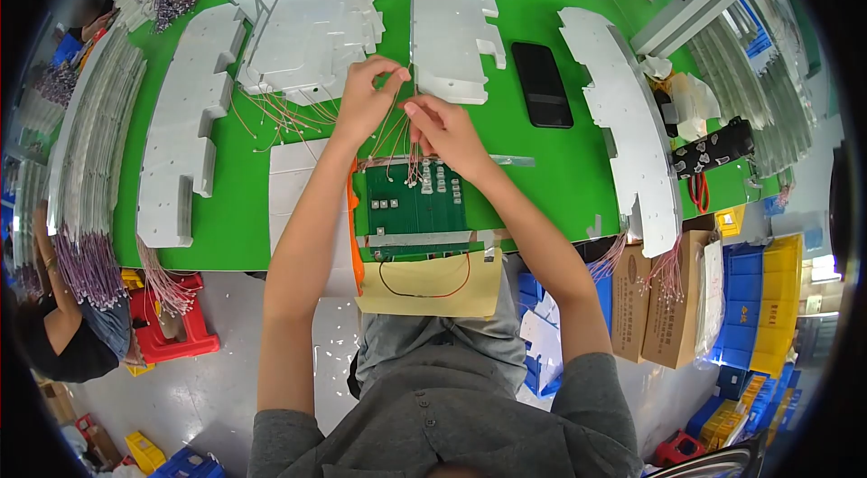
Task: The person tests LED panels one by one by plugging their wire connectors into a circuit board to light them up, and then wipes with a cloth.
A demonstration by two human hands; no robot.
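My left hand [368,101] is closed in a pinch above the far edge of a green circuit board, with thin pinkish wire at its fingertips. Close beside it, my right hand [441,131] has its thumb and finger closed on thin wires [413,151] that hang to the board. The circuit board [415,216] carries rows of small white sockets, and white wire plugs lie over its far part. Clear tape crosses its near part, above a yellow sheet [433,290] with a red and black wire. Exact fingertip contact is partly hidden.
White notched panels [316,18] lie on the green table [533,198], with another panel [452,18] beyond my hands. A black phone [542,85] lies to the right. Stacked strips with purple wires [86,266] stand left, near another person's arm [61,315]. Cardboard boxes [673,306] stand below right.
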